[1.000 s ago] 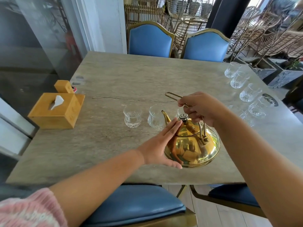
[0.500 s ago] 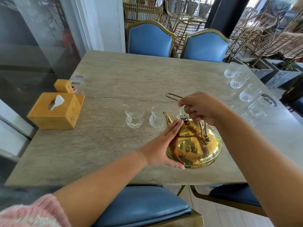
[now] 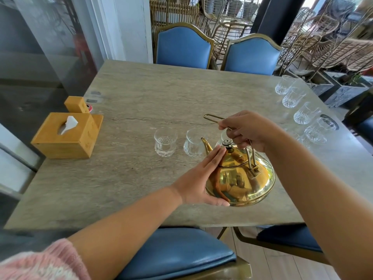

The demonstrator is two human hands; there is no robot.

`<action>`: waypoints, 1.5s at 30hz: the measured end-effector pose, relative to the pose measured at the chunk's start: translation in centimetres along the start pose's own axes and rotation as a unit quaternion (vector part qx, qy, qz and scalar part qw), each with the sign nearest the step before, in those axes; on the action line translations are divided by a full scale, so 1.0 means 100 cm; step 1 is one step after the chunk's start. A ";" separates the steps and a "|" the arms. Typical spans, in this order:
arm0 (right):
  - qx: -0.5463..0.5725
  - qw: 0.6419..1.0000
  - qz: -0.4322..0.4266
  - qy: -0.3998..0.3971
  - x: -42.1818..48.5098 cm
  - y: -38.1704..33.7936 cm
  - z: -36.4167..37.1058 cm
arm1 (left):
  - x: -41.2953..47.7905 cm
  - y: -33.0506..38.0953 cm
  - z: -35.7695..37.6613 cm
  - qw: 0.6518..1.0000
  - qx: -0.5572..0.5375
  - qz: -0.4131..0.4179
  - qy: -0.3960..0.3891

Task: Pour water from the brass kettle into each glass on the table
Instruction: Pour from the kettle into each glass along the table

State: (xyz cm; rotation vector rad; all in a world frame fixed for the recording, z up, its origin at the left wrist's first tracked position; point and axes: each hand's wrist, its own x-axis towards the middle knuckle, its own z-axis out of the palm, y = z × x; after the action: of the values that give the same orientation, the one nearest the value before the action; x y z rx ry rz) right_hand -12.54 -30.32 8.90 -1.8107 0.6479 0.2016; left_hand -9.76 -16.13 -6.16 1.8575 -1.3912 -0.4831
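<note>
The brass kettle (image 3: 244, 180) stands on the stone table (image 3: 141, 102) near its front edge, spout pointing away towards the glasses. My right hand (image 3: 246, 130) grips the kettle's wire handle from above. My left hand (image 3: 199, 178) presses flat, fingers straight, against the kettle's left side. Just beyond the spout stand two short glasses: the left glass (image 3: 165, 141) and the middle glass (image 3: 192, 142); a third is mostly hidden behind my right hand. A row of several cut glasses (image 3: 305, 113) lines the table's right edge.
A wooden tissue box (image 3: 66, 136) sits at the left edge with a small wooden block (image 3: 76, 104) behind it. Blue chairs (image 3: 182, 47) stand at the far side and blue seats (image 3: 173, 249) below the near edge. Wicker furniture fills the background.
Both hands keep their hold on the kettle; it has barely shifted on the table. The camera view has drifted slightly.
</note>
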 end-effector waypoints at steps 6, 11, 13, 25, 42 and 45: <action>-0.009 1.000 -0.001 0.001 0.001 -0.001 0.001 | 0.001 -0.001 -0.001 1.000 -0.019 -0.006 -0.006; -0.002 1.000 0.000 0.003 0.002 -0.001 0.001 | 0.000 -0.004 -0.002 0.999 -0.040 -0.013 -0.002; 0.001 1.000 0.000 0.002 0.002 -0.001 0.000 | 0.001 -0.005 -0.001 0.999 -0.050 -0.018 0.004; 0.001 1.000 0.003 0.001 0.001 -0.001 0.001 | 0.005 0.003 0.005 0.988 -0.134 -0.057 0.049; -0.025 1.000 0.005 -0.004 0.002 -0.005 0.001 | 0.005 0.006 0.007 0.986 -0.146 -0.054 0.057; -0.026 1.000 0.003 -0.003 0.002 -0.006 0.002 | 0.005 0.007 0.007 0.986 -0.149 -0.054 0.059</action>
State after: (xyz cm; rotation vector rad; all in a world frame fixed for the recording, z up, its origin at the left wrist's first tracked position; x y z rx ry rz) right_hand -12.06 -30.07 9.26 -1.8587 0.6488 0.2287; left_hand -10.52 -16.90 -6.06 1.6937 -1.0783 -0.5906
